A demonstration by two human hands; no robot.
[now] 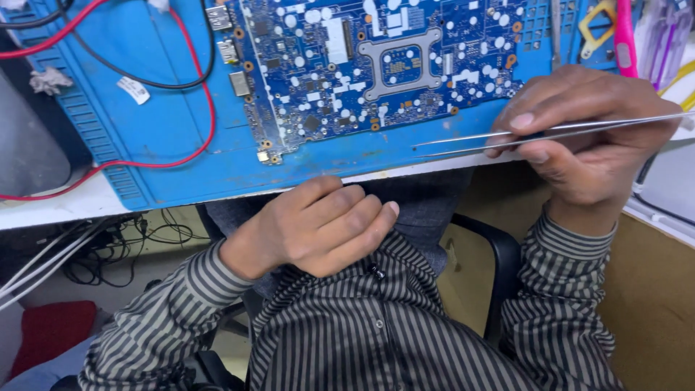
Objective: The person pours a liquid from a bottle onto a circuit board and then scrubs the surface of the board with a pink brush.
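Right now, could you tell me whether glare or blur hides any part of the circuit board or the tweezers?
Head view: even light, circuit board sharp and glare-free; tweezers gleam brightly but their tips read clearly; right hand slightly soft; top right corner washed out.

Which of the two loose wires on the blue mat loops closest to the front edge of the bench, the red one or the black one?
The red wire. It sweeps down past the circuit board nearly to the mat's front edge; the black wire stays higher.
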